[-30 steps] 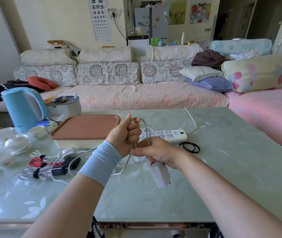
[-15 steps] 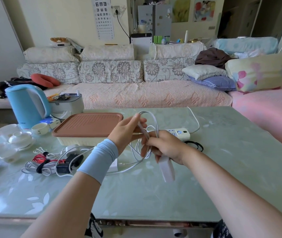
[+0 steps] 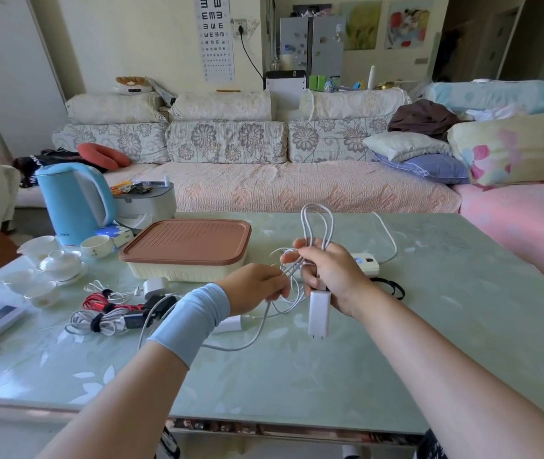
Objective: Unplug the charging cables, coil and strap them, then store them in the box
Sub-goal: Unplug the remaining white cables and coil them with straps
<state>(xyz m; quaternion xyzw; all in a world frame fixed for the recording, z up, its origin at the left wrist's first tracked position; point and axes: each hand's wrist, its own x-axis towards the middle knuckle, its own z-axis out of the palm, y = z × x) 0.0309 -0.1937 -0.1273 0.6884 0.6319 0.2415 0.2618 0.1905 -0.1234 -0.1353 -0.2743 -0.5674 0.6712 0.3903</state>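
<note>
My right hand (image 3: 333, 276) grips a white charging cable (image 3: 317, 226) above the table; its loops stand up over my fingers and its white charger block (image 3: 319, 314) hangs below my palm. My left hand (image 3: 257, 284) pinches the loose run of the same cable, which trails down onto the glass. The cream box with a brown lid (image 3: 188, 248) stands closed behind my left hand. A white power strip (image 3: 368, 263) lies behind my right hand, mostly hidden. A black strap (image 3: 393, 288) lies beside it.
Strapped grey, red and black cables (image 3: 105, 314) and a white adapter (image 3: 155, 286) lie left of my wrist. A blue kettle (image 3: 72, 203), white tea cups (image 3: 59, 263) and a grey appliance (image 3: 146, 202) crowd the far left. A sofa runs behind the table.
My left hand has dropped from the top of the loop to the loose cable lower left. My right hand now holds taller loops upright, with the charger block still hanging.
</note>
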